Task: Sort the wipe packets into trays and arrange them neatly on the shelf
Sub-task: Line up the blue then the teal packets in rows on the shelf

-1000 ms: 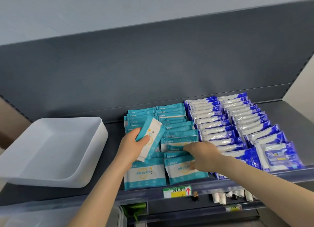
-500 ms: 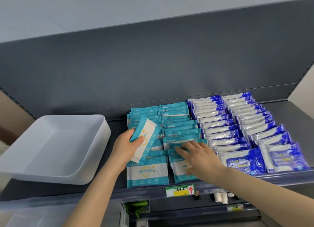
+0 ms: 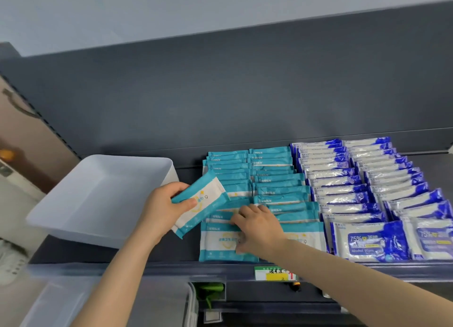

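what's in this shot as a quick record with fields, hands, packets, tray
left hand: the left hand holds one teal wipe packet above the rows
right hand: the right hand pinches the front teal packets of the left teal row
teal stock: two teal rows standing on the shelf
blue stock: blue alcohol wipe packets in two rows, right of the teal
tray: white tray on the shelf, left of the packets

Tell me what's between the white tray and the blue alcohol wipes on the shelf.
Two rows of teal wipe packets, in the head view; the left hand holds one.
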